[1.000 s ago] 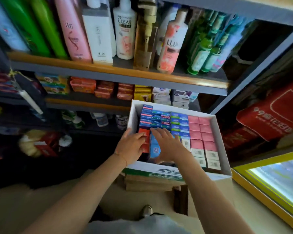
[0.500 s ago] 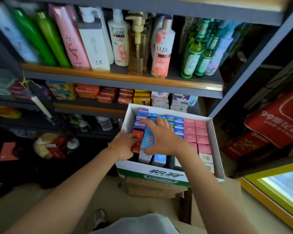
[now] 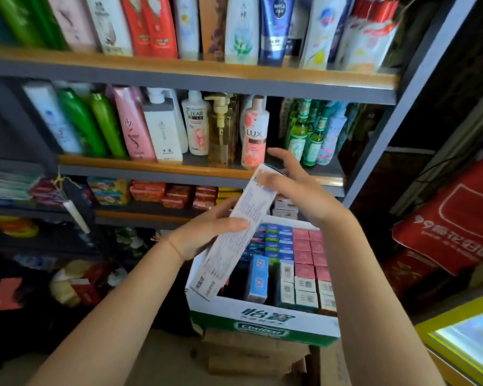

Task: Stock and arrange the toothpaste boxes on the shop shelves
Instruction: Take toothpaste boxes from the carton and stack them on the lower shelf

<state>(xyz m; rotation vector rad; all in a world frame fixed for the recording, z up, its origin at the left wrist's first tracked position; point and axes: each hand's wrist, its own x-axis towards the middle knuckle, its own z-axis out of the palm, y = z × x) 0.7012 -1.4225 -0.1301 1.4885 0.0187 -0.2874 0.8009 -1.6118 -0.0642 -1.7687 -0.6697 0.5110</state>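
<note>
From the head camera, both bare forearms reach forward over a white carton (image 3: 262, 316) with green print on its front wall, which sits on a stack of flat brown cardboard (image 3: 251, 355). The left hand (image 3: 204, 235) grips a long white toothpaste box (image 3: 234, 232) near its middle, thumb laid across the printed face and fingers curled behind it. The box is tilted, its lower end over the near left corner of the carton and its upper end raised toward the shelves. The right hand (image 3: 299, 188) touches the upper end of that box with its fingers spread and relaxed, the index finger pointing toward the bottles.

Inside the carton stand more toothpaste boxes on end: blue ones (image 3: 276, 240) in the middle, pink ones (image 3: 307, 246) to the right, packed close together.

Behind the hands a grey metal shelf unit (image 3: 195, 79) with wooden-edged boards carries shampoo bottles (image 3: 162, 126), a pink Lux bottle (image 3: 254, 135) and small green bottles (image 3: 304, 135). The board below holds soap packs (image 3: 176, 193). A red bag (image 3: 457, 218) lies at the right.
</note>
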